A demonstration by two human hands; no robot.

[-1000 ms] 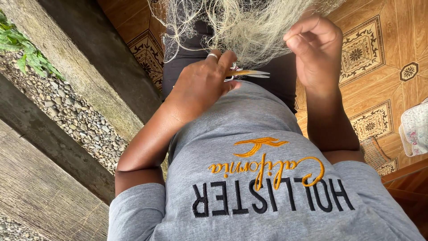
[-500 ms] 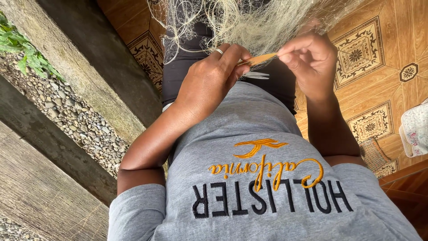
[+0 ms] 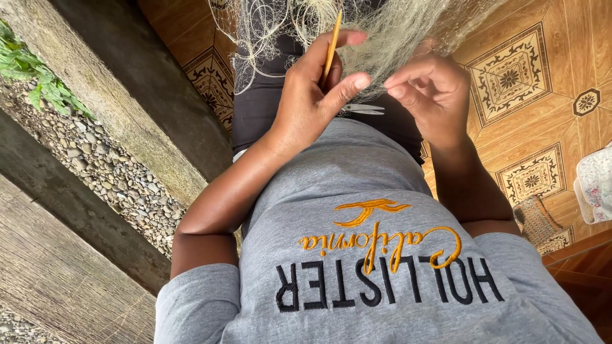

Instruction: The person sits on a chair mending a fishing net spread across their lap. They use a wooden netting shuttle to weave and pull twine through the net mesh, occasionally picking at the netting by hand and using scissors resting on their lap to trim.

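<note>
Tension helps: left hand (image 3: 312, 95) grips slim yellow netting needle (image 3: 332, 48) beside pale tangled net (image 3: 389, 28), right hand (image 3: 430, 89) pinching mesh.

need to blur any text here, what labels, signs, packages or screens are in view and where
Printed shirt: grey, bottom centre, dark block letters under orange script and an orange bird shape.
No packages, signs or screens show.

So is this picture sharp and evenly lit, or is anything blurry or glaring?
Head view: soft, even daylight, no harsh shadows or glare; left hand holding the yellow needle and right hand are sharp; the pale net strands blur slightly near the top edge.
</note>
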